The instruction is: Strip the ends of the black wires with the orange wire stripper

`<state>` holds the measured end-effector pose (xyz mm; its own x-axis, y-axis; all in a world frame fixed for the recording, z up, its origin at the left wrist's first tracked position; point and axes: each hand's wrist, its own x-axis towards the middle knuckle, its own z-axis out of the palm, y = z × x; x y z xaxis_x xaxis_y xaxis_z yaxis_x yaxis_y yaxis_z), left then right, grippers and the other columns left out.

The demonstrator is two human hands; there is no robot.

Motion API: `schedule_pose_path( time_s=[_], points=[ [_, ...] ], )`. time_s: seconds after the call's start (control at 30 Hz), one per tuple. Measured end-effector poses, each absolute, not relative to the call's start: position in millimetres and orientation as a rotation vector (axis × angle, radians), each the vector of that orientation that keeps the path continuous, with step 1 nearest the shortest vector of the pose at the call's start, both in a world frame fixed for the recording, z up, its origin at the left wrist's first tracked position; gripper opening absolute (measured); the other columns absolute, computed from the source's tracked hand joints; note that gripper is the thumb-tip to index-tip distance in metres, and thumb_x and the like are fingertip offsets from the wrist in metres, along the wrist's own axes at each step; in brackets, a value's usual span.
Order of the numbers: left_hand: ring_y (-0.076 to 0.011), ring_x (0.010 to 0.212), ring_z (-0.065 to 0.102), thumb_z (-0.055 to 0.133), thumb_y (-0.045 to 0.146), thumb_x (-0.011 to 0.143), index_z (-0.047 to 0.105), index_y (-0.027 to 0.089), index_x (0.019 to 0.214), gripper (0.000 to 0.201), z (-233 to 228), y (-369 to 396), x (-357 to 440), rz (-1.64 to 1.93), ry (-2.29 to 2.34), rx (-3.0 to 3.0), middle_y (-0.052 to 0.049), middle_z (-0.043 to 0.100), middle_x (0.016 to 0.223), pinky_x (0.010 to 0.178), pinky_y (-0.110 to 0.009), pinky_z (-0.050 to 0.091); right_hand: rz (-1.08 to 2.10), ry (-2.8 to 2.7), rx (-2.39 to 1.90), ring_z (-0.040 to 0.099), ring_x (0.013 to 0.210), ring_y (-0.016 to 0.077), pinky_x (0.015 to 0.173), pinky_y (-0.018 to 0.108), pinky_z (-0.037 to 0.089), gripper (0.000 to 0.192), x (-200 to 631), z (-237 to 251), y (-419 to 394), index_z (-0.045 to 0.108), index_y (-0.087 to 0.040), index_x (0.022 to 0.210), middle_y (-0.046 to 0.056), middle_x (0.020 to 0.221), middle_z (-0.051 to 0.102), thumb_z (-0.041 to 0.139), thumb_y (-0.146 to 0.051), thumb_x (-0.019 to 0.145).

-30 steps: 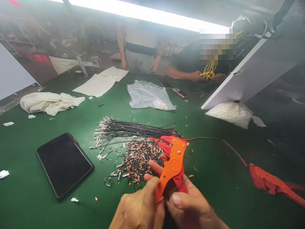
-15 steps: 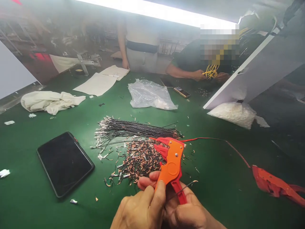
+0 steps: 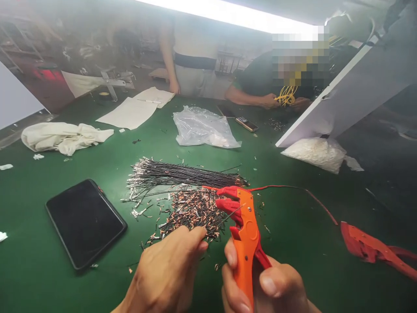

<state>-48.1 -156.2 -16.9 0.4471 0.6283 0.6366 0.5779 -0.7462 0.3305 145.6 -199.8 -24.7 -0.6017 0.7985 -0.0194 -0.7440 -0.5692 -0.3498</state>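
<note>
My right hand is wrapped round the handles of an orange and red wire stripper, whose jaws are apart and point left. My left hand is closed in a pinch just left of the tool. In line with its fingertips, a thin black wire reaches up to the stripper's jaws; the pinched part is hidden. Behind both hands lies a heap of short black wire offcuts with copper ends. Beyond the heap stretches a bundle of long black wires with metal terminals at the left end.
A black tablet-like device lies at left, a second red stripper at right. Farther back are a white cloth, paper, a plastic bag, a phone and a filled bag. A co-worker's hands hold yellow wires.
My hands have moved apart, the left going left and the right going right with the stripper. The stripper stands more upright. The wire end has shifted from beside the handles to the jaws.
</note>
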Motion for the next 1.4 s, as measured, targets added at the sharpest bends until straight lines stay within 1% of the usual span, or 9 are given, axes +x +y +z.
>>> schedule_pose_path(
  time_s=[0.07, 0.2, 0.3, 0.43, 0.57, 0.77, 1.03, 1.23, 1.4],
  points=[
    [-0.0109, 0.057, 0.064, 0.04, 0.016, 0.098, 0.053, 0.019, 0.113, 0.02, -24, -156, -47, 1.21, 1.056, 2.62, 0.002, 0.064, 0.067, 0.05, -0.018, 0.046, 2.219, -0.377, -0.23, 0.058, 0.058, 0.013, 0.061, 0.024, 0.044, 0.036, 148, -27, -201, 0.064, -0.015, 0.102, 0.004, 0.068, 0.065, 0.062, -0.029, 0.069],
    [-0.0112, 0.059, 0.067, 0.045, 0.014, 0.096, 0.055, 0.02, 0.105, 0.015, -27, -159, -44, 1.164, 1.068, 2.56, 0.0, 0.07, 0.074, 0.053, -0.02, 0.049, 2.246, -0.392, -0.22, 0.048, 0.055, 0.011, 0.058, 0.02, 0.041, 0.038, 151, -28, -203, 0.066, -0.014, 0.101, 0.001, 0.063, 0.058, 0.064, -0.028, 0.066],
    [-0.0126, 0.058, 0.067, 0.043, 0.015, 0.097, 0.056, 0.02, 0.102, 0.014, -24, -161, -43, 1.099, 1.098, 2.564, 0.0, 0.071, 0.074, 0.05, -0.022, 0.047, 2.249, -0.407, -0.201, 0.047, 0.053, 0.0102, 0.054, 0.018, 0.039, 0.039, 152, -29, -203, 0.066, -0.014, 0.102, 0.002, 0.065, 0.058, 0.062, -0.026, 0.066],
    [-0.0127, 0.062, 0.069, 0.045, 0.012, 0.096, 0.056, 0.019, 0.106, 0.016, -25, -161, -45, 1.111, 1.055, 2.616, -0.002, 0.072, 0.079, 0.051, -0.022, 0.047, 2.233, -0.394, -0.161, 0.046, 0.052, 0.0099, 0.055, 0.018, 0.041, 0.037, 152, -30, -203, 0.066, -0.014, 0.102, 0.002, 0.066, 0.058, 0.059, -0.026, 0.067],
    [-0.0119, 0.06, 0.066, 0.05, 0.011, 0.093, 0.055, 0.017, 0.109, 0.018, -31, -160, -47, 1.166, 1.041, 2.638, -0.001, 0.069, 0.074, 0.052, -0.021, 0.045, 2.23, -0.393, -0.155, 0.044, 0.051, 0.0096, 0.056, 0.018, 0.041, 0.037, 152, -28, -203, 0.066, -0.015, 0.102, 0.001, 0.065, 0.057, 0.059, -0.027, 0.067],
    [-0.0112, 0.049, 0.053, 0.044, 0.005, 0.089, 0.057, 0.019, 0.104, 0.025, -32, -159, -48, 1.008, 1.041, 2.745, 0.004, 0.056, 0.062, 0.045, -0.023, 0.037, 2.181, -0.417, -0.142, 0.04, 0.049, 0.0101, 0.057, 0.021, 0.04, 0.034, 152, -24, -200, 0.064, -0.016, 0.101, -0.001, 0.061, 0.056, 0.058, -0.029, 0.07],
    [-0.0119, 0.053, 0.056, 0.043, 0.005, 0.088, 0.057, 0.019, 0.104, 0.025, -31, -160, -48, 1.01, 1.048, 2.831, 0.002, 0.06, 0.066, 0.047, -0.023, 0.039, 2.21, -0.397, -0.204, 0.039, 0.043, 0.0077, 0.051, 0.019, 0.036, 0.024, 154, -23, -202, 0.062, -0.017, 0.089, -0.003, 0.057, 0.057, 0.064, -0.032, 0.07],
    [-0.0133, 0.057, 0.061, 0.045, 0.003, 0.086, 0.057, 0.018, 0.105, 0.028, -33, -162, -48, 0.989, 1.048, 2.823, 0.0, 0.065, 0.071, 0.051, -0.024, 0.044, 2.167, -0.41, -0.182, 0.033, 0.038, 0.0059, 0.049, 0.018, 0.036, 0.017, 152, -27, -200, 0.058, -0.018, 0.086, -0.007, 0.051, 0.052, 0.062, -0.033, 0.08],
    [-0.0138, 0.054, 0.057, 0.043, 0.003, 0.085, 0.057, 0.017, 0.102, 0.026, -34, -163, -43, 1.04, 1.075, 2.783, 0.001, 0.06, 0.066, 0.049, -0.024, 0.042, 2.173, -0.441, -0.192, 0.035, 0.037, 0.0042, 0.045, 0.015, 0.034, 0.022, 153, -31, -203, 0.057, -0.018, 0.086, -0.006, 0.053, 0.053, 0.066, -0.038, 0.084]
  ],
)
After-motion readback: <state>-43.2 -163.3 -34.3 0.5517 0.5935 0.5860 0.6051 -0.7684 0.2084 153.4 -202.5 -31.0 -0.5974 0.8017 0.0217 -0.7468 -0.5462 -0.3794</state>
